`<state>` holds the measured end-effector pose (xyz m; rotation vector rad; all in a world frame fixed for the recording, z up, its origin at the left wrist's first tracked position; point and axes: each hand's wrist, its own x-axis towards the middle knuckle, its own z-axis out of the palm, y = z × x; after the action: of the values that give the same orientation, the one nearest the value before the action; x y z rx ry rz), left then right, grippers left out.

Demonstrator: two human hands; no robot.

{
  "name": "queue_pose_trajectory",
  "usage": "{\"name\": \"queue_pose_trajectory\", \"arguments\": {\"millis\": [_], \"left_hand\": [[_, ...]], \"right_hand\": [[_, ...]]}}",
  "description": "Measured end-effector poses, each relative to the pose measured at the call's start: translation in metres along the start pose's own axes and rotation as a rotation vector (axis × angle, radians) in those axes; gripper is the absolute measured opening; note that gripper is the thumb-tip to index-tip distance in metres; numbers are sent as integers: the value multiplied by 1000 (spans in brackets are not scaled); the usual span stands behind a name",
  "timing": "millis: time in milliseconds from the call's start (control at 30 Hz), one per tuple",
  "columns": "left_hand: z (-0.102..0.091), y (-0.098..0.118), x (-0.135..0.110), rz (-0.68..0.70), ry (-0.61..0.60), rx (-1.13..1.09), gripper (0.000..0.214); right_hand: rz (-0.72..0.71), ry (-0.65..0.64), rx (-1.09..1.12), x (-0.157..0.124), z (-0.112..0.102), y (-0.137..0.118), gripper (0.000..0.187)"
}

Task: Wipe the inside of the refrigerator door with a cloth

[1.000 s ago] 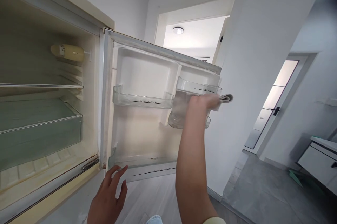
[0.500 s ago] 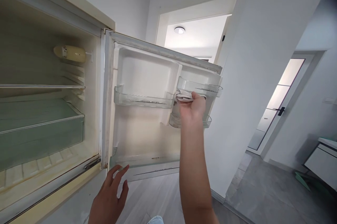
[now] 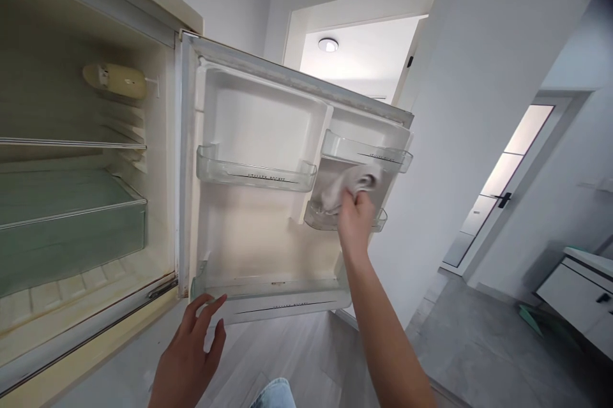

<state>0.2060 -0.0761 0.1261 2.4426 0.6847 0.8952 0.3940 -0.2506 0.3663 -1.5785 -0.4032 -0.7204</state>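
My right hand grips a bunched whitish cloth, a little blurred by motion. The cloth is between the upper right door shelf and the lower right door shelf of the open fridge door. Whether it touches the door panel I cannot tell. My left hand has its fingers apart and holds nothing. Its fingertips are close to the left end of the bottom door shelf; contact is unclear.
At left, the fridge interior shows a glass shelf, a greenish drawer and a yellowed lamp cover. A wall stands right of the door. Farther right are a glazed door and a white cabinet.
My right hand has lowered slightly and shifted right; the cloth now stands up above the fingers rather than lying flat. My left hand stays near the bottom shelf. The view has shifted slightly.
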Motion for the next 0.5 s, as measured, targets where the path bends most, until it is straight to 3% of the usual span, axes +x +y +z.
{"name": "queue_pose_trajectory", "arguments": {"millis": [100, 267, 367, 500], "left_hand": [[-2, 0, 1, 16, 0, -2, 35], [-4, 4, 1, 19, 21, -25, 34], [-2, 7, -1, 12, 58, -33, 33], [0, 9, -3, 1, 125, -24, 31]], "right_hand": [[-76, -233, -76, 7, 18, -2, 15], [-129, -404, 25, 26, 34, -5, 15], [-53, -549, 76, 32, 25, -2, 15], [46, -712, -14, 43, 1, -1, 22]]}}
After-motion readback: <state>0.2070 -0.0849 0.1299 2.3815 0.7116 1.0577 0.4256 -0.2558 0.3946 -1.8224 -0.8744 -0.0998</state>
